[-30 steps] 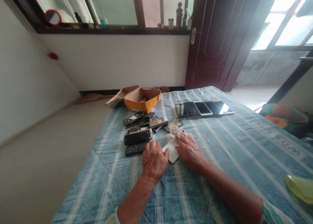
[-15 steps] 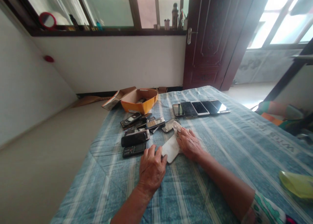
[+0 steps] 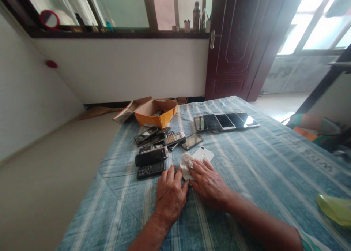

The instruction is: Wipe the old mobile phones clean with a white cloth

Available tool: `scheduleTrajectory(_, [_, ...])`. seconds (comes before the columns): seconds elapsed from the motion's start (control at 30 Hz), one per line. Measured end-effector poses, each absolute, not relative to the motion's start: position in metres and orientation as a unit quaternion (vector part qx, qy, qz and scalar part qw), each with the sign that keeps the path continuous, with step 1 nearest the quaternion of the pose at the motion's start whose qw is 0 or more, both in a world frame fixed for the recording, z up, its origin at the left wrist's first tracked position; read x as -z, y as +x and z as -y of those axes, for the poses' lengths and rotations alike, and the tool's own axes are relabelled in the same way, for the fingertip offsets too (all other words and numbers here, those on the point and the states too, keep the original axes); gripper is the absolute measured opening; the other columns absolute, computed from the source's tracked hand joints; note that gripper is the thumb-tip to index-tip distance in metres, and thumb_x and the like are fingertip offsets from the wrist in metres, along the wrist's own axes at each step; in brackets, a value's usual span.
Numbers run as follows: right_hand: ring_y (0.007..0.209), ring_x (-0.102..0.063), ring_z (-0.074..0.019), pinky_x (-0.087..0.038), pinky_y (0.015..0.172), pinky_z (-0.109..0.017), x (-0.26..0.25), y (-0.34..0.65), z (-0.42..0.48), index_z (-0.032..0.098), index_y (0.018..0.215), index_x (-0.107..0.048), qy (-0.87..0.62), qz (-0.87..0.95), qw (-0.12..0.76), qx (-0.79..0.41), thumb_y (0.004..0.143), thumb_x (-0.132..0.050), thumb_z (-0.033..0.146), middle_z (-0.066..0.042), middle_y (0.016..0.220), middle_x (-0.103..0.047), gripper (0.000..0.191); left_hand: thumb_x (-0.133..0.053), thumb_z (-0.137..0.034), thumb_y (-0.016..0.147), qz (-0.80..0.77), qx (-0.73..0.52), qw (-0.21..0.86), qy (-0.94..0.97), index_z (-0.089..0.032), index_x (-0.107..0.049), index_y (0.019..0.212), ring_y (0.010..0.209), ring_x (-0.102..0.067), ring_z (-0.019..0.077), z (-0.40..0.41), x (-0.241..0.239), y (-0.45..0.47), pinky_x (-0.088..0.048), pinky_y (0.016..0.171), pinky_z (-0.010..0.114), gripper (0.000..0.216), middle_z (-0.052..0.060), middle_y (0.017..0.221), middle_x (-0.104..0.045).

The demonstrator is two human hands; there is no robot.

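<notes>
White phone [image 3: 205, 154]: one, lying back up on the surface [image 3: 257, 163], just in front of our two hands; its far end with the camera is bare, its near end mostly covered.
Left hand [image 3: 170, 192]: one; grip narrow, our fingers and thumb holding the near end of the white phone at its edge.
Right hand [image 3: 210, 181]: one; grip holding the tissue, our fingers pressing it down.
Tissue [image 3: 186, 161]: one, crumpled, touching the back of the white phone.
Grey phone [image 3: 192, 141]: one, beyond the white phone, beside the pile.
Pile [image 3: 151, 156]: at least six phones, some with keypads; overlaps keep us from an exact count.
Row [image 3: 213, 123]: five phones, screens up, side by side beyond our right hand.
Box [image 3: 160, 118]: one, orange, flap open, beyond the pile; we see something dark inside.
Yellow item [image 3: 334, 210]: one, at the right edge; we cannot tell what it is.
Sill [image 3: 120, 35]: one round mirror [image 3: 49, 19], one bottle [image 3: 196, 17].
Door [image 3: 236, 53]: one, dark red, right of the sill.
</notes>
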State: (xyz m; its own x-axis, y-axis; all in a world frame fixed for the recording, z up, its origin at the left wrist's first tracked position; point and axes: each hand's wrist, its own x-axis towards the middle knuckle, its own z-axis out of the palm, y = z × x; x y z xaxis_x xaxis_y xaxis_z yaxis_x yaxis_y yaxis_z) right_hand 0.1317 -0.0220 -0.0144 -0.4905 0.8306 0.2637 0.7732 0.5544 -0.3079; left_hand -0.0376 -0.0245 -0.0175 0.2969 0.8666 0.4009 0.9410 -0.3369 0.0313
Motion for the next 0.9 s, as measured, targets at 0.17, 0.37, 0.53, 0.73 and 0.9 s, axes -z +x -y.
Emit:
scheduleTrajectory(0.17, [0.136,-0.033,-0.0251,-0.015,0.115,-0.049,0.015,0.140,-0.004,0.015,0.132,-0.050,-0.517,0.830,0.198,-0.060,0.095,-0.036,0.026,-0.010,0.142,-0.046,0.040,-0.060,-0.032,0.083,0.564,0.174,0.108,-0.800,-0.012,-0.062,0.114,0.102,-0.055,0.0293,0.024,0.015,-0.037,-0.049,0.085,0.041,0.037,0.015,0.117,-0.060])
scheduleTrajectory(0.37, [0.137,-0.030,-0.0275,-0.017,0.114,-0.050,0.014,0.151,-0.021,0.011,0.134,-0.048,-0.583,0.790,0.176,-0.068,0.095,-0.037,0.025,-0.013,0.143,-0.043,0.043,-0.062,-0.031,0.083,0.569,0.170,0.106,-0.798,-0.011,-0.062,0.115,0.102,-0.055,0.0299,0.024,0.014,-0.036,-0.049,0.083,0.041,0.038,0.015,0.116,-0.061])
scheduleTrajectory(0.53, [0.136,-0.033,-0.0259,-0.019,0.114,-0.048,0.017,0.141,0.015,0.015,0.130,-0.052,-0.529,0.826,0.183,-0.063,0.094,-0.042,0.028,-0.012,0.143,-0.044,0.040,-0.062,-0.031,0.082,0.561,0.175,0.100,-0.803,-0.009,-0.063,0.113,0.102,-0.056,0.0302,0.023,0.014,-0.036,-0.050,0.084,0.042,0.038,0.016,0.115,-0.062])
scheduleTrajectory(0.73, [0.136,-0.033,-0.0238,-0.019,0.115,-0.047,0.018,0.134,0.023,0.018,0.133,-0.050,-0.484,0.851,0.190,-0.069,0.095,-0.039,0.027,-0.009,0.143,-0.044,0.040,-0.063,-0.030,0.081,0.558,0.188,0.104,-0.802,-0.011,-0.063,0.112,0.100,-0.056,0.0295,0.022,0.014,-0.037,-0.050,0.084,0.041,0.036,0.015,0.113,-0.062])
scheduleTrajectory(0.9, [0.137,-0.032,-0.0246,-0.018,0.115,-0.047,0.017,0.148,-0.009,0.015,0.133,-0.051,-0.564,0.798,0.201,-0.066,0.095,-0.037,0.025,-0.011,0.144,-0.043,0.042,-0.063,-0.031,0.082,0.559,0.179,0.107,-0.802,-0.011,-0.062,0.113,0.101,-0.056,0.0293,0.022,0.015,-0.038,-0.050,0.084,0.041,0.037,0.015,0.114,-0.062])
